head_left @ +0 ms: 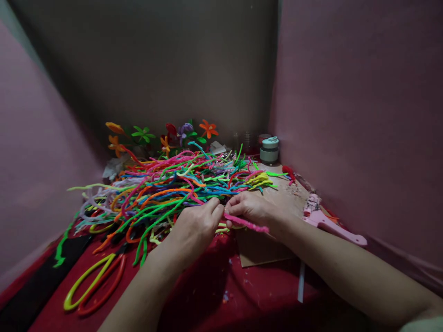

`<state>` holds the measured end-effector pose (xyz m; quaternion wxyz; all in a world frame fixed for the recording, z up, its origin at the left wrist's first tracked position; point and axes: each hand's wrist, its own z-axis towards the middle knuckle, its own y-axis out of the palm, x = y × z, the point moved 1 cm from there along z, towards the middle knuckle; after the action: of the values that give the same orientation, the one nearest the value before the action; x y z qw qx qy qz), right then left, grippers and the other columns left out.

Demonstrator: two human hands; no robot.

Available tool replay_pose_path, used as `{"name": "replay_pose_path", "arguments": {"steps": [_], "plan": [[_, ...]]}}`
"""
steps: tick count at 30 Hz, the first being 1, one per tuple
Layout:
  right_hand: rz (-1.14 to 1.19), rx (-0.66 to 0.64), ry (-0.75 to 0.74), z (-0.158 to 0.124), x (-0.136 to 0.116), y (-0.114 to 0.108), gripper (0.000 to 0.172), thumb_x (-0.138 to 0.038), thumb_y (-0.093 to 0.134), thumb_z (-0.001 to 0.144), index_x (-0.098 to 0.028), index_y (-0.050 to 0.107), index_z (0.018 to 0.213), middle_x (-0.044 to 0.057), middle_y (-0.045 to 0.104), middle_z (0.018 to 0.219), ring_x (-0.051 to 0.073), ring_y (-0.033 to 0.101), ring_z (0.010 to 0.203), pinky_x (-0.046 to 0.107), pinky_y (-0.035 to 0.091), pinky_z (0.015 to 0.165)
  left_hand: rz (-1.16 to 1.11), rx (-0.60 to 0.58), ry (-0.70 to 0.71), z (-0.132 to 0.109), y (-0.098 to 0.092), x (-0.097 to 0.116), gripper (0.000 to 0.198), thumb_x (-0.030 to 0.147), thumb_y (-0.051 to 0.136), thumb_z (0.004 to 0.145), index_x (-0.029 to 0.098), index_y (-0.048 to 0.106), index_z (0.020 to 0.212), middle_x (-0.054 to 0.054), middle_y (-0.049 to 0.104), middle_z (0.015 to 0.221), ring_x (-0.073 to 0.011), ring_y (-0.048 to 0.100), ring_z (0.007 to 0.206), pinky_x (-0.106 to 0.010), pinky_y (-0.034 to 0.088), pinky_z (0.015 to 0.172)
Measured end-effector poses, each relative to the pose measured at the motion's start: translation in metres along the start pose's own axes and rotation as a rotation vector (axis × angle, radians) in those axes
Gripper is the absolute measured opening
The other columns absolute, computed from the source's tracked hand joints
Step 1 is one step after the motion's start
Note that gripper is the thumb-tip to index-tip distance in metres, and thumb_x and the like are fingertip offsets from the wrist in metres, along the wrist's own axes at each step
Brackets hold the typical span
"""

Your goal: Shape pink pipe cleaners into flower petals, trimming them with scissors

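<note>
A pink pipe cleaner is pinched between my two hands, its fuzzy end sticking out to the right under my right hand. The fingers of my left hand are closed on it from the left. My right hand grips it with thumb and fingertips close beside the left. Both hands meet at the front edge of a big heap of many-coloured pipe cleaners. The exact spot between the fingertips is partly hidden.
Scissors with yellow and red handles lie at front left. A pink glue gun rests at right on cardboard. Behind stand pipe-cleaner flowers and a lidded cup. A clear glue stick lies near the front edge. Walls close in both sides.
</note>
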<state>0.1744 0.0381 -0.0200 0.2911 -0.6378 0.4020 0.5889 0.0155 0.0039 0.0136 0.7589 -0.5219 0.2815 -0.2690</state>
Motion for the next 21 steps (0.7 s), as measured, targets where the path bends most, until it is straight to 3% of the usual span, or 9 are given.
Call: {"name": "replay_pose_path", "arguments": {"steps": [3, 6, 9, 13, 16, 18, 21], "plan": [[-0.16, 0.015, -0.081, -0.003, -0.003, 0.004, 0.01, -0.021, 0.058, 0.063, -0.013, 0.059, 0.058, -0.002, 0.051, 0.046, 0.007, 0.037, 0.042, 0.021, 0.026, 0.043, -0.117, -0.005, -0.102, 0.0, -0.003, -0.001, 0.019, 0.006, 0.041, 0.074, 0.016, 0.057, 0.079, -0.004, 0.055, 0.07, -0.0137, 0.046, 0.053, -0.024, 0.027, 0.047], [-0.427, 0.08, -0.214, -0.01, -0.007, 0.012, 0.011, -0.018, 0.054, 0.068, -0.014, 0.059, 0.059, 0.0, 0.053, 0.052, 0.009, 0.043, 0.048, 0.022, 0.03, 0.047, -0.413, -0.008, -0.231, 0.002, -0.009, -0.005, 0.014, 0.013, 0.046, 0.075, 0.018, 0.059, 0.072, -0.001, 0.055, 0.062, -0.0124, 0.046, 0.052, -0.022, 0.03, 0.049], [-0.788, 0.212, -0.541, -0.021, -0.013, 0.021, 0.011, -0.012, 0.052, 0.07, -0.015, 0.061, 0.065, 0.003, 0.058, 0.062, 0.012, 0.048, 0.058, 0.024, 0.034, 0.055, -0.818, -0.091, -0.421, 0.005, -0.015, -0.011, 0.014, 0.022, 0.054, 0.072, 0.017, 0.057, 0.059, 0.002, 0.051, 0.051, -0.0101, 0.041, 0.046, -0.021, 0.029, 0.045], [-0.965, 0.331, -0.979, -0.033, -0.019, 0.027, 0.013, -0.009, 0.048, 0.075, -0.015, 0.057, 0.067, 0.004, 0.056, 0.061, 0.013, 0.047, 0.059, 0.025, 0.035, 0.057, -1.477, -0.246, -0.701, 0.006, -0.012, -0.017, 0.017, 0.026, 0.06, 0.066, 0.014, 0.054, 0.054, 0.004, 0.044, 0.04, -0.0063, 0.032, 0.034, -0.019, 0.022, 0.036], [-1.062, 0.382, -1.115, -0.036, -0.019, 0.027, 0.015, -0.009, 0.045, 0.078, -0.014, 0.057, 0.07, 0.005, 0.056, 0.06, 0.014, 0.046, 0.06, 0.027, 0.034, 0.057, -1.86, -0.362, -0.686, 0.006, -0.001, -0.016, 0.023, 0.026, 0.054, 0.071, 0.012, 0.054, 0.054, 0.006, 0.033, 0.029, -0.0041, 0.023, 0.026, -0.019, 0.021, 0.034], [-1.088, 0.424, -1.144, -0.037, -0.019, 0.027, 0.016, -0.01, 0.043, 0.079, -0.014, 0.057, 0.071, 0.005, 0.056, 0.061, 0.015, 0.046, 0.061, 0.028, 0.034, 0.058, -1.981, -0.378, -0.646, 0.007, 0.003, -0.012, 0.027, 0.027, 0.049, 0.075, 0.011, 0.053, 0.053, 0.008, 0.026, 0.027, -0.0026, 0.016, 0.024, -0.019, 0.02, 0.033], [-0.98, 0.445, -1.139, -0.038, -0.021, 0.026, 0.015, -0.011, 0.044, 0.081, -0.014, 0.057, 0.073, 0.005, 0.056, 0.062, 0.014, 0.046, 0.062, 0.028, 0.036, 0.06, -1.869, -0.187, -0.635, 0.007, -0.003, -0.007, 0.026, 0.029, 0.052, 0.077, 0.012, 0.052, 0.057, 0.007, 0.033, 0.034, -0.0017, 0.021, 0.027, -0.017, 0.018, 0.033]]}}
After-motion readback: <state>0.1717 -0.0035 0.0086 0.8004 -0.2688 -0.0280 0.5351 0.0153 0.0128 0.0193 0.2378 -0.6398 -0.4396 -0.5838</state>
